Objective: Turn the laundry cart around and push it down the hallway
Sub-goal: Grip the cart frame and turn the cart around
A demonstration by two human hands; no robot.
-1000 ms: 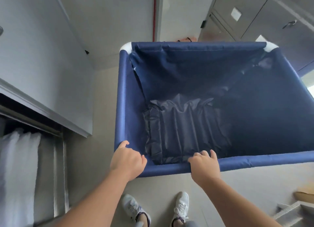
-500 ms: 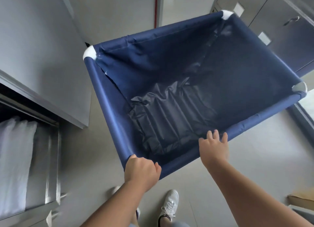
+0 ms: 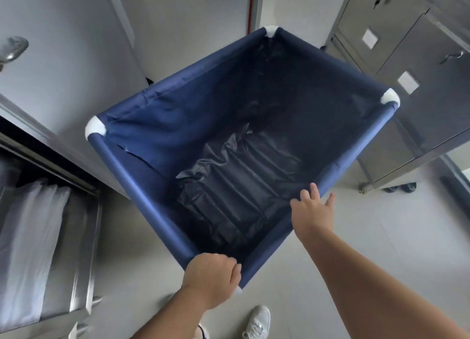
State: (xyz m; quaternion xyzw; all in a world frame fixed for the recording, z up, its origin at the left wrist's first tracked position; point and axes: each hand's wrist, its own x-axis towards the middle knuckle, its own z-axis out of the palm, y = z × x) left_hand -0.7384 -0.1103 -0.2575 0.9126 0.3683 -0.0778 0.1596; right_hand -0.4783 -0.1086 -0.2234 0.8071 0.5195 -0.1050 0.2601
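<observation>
At frame centre: laundry cart (image 3: 152,125), a navy fabric bag slung on a tubular rim with white corner caps, standing skewed to the room with one corner pointing toward the lower middle of the frame.
Cart contents: only a crumpled black liner (image 3: 236,186) on the bottom; no laundry visible.
Left hand (image 3: 211,277): closed over the near corner of the rim at lower centre, fingers curled inward over the top tube.
Right hand (image 3: 311,211): fingers spread and mostly straight, laid at the rim's right-hand tube in the right middle of the frame; it looks like a flat press, not a wrap. Whether the palm bears on the tube cannot be told.
Surroundings: open shelf with folded white linen (image 3: 28,249) at lower left; steel cabinets (image 3: 419,66) at upper right, near the cart's far right corner; pale floor (image 3: 381,249) below. One white shoe (image 3: 258,321) shows at the bottom edge.
Expected weight: probably light, since the bag is nearly empty; it should swing easily and may overshoot.
Stiffness: the rim tubes look rigid; the fabric walls are soft and would give under a push.
Surface: the sleeve cloth over the tubes appears smooth, so a flat palm may slide.
Recommended hold: grasp the rim tubes or corners, never the cloth panels; wrap both hands for the straight push.
Clearance risk: the far corners could strike the cabinets or the shelf during the turn.
</observation>
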